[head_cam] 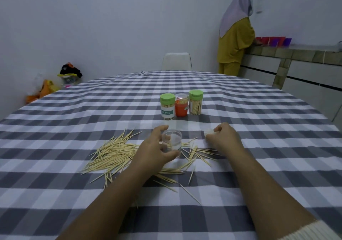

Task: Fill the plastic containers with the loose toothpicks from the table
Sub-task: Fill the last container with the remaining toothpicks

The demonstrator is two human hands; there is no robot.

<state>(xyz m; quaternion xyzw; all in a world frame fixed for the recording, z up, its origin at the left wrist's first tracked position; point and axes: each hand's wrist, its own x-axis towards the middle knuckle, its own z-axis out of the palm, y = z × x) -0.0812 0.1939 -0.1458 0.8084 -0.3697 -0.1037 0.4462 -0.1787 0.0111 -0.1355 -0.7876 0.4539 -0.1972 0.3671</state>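
Both hands are engaged above the table. Left hand (157,147) curls its fingers and thumb around a clear, open-topped plastic container (171,141), which stands upright among the loose toothpicks (114,151); nothing can be made out inside it beyond a pale label or reflection. Right hand (224,138) pinches a small white lid-like piece (208,133) between thumb and fingertips, just off the cloth and apart from the container.

Table (74,193): covered in a grey-and-white checked cloth. Toothpicks lie scattered on it, the densest heap to the left of the held container, thinner strays to its right and toward the near edge.

Behind the hands, three closed containers stand in a row, touching or nearly so: a green-lidded one with a printed label (167,108), an orange one with a clear lid (181,106), and a second green-lidded one (195,103). All three show toothpicks inside.

Beyond: a white chair (176,61) at the far edge, and a person in yellow (235,39) standing at a tiled counter (296,54).
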